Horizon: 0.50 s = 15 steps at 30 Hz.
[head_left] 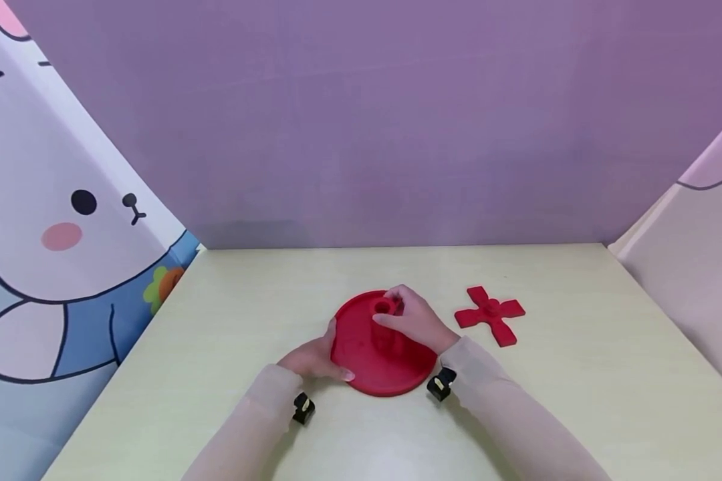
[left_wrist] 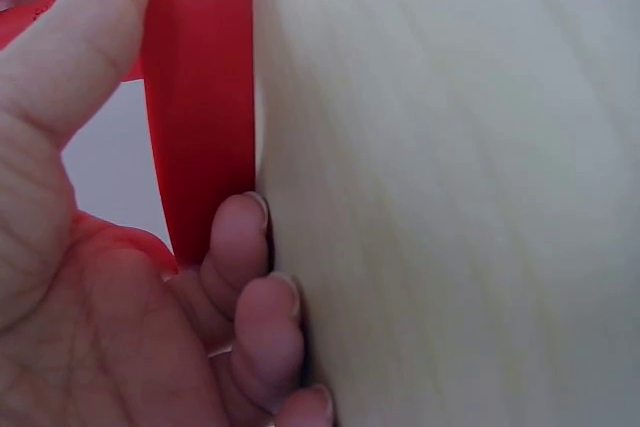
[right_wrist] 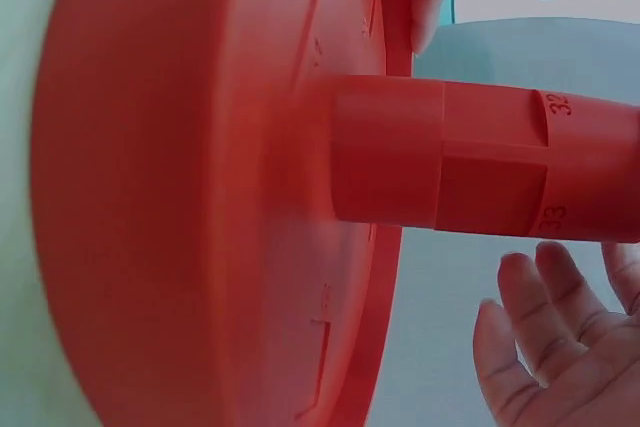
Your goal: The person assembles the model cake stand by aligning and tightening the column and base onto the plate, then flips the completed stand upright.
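A round red base [head_left: 355, 351] with a raised rim lies on the table, a red column [head_left: 382, 331] standing upright at its middle. The column's top shows a round hole, and the right wrist view shows the numbers 32 and 33 on its side. My right hand [head_left: 421, 323] holds the column near its top between thumb and fingers; the other fingers hang free beside it. With thumb and fingers my left hand [head_left: 314, 359] grips the base's left rim. Right of the base lies a red four-armed piece [head_left: 490, 308], apart from both hands.
The pale wooden table [head_left: 241, 300] carries these red parts. A purple panel [head_left: 397, 133] rises at its back edge. On the left stands a panel with a cartoon animal [head_left: 66, 280], and a pale panel [head_left: 698, 247] closes off the right side.
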Motion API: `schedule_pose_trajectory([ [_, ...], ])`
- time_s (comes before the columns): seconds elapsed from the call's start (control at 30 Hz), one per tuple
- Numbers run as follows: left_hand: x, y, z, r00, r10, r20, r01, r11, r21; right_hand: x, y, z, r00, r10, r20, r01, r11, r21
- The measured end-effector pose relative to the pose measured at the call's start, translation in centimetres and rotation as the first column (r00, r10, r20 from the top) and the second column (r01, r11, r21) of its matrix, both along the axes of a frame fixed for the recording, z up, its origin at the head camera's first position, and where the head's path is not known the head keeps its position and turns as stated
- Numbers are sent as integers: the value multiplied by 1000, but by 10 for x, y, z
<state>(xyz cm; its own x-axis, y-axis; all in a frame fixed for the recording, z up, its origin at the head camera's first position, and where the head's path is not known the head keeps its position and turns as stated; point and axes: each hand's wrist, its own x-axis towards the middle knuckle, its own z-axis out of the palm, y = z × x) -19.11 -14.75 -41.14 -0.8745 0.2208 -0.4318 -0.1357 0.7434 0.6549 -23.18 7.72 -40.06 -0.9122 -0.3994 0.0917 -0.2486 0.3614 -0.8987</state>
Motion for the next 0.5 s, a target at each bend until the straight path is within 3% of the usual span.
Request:
schedule_pose_trajectory([
  [0.17, 1, -2, 0, 1000, -3, -3, 3, 1000, 14, 4, 0, 2, 996, 86, 37, -85, 996, -18],
  [0.27, 1, -2, -1, 1000, 6, 3, -6, 1000, 16, 6, 3, 3, 991, 135, 16, -135, 991, -7],
  [0.37, 2, -2, 0, 1000, 8, 4, -9, 1000, 13, 5, 6, 3, 991, 132, -33, -131, 991, 37],
  [0.5, 2, -2, 1, 1000, 0, -4, 0, 1000, 11, 3, 5, 6, 996, 85, -39, -82, 994, 70],
])
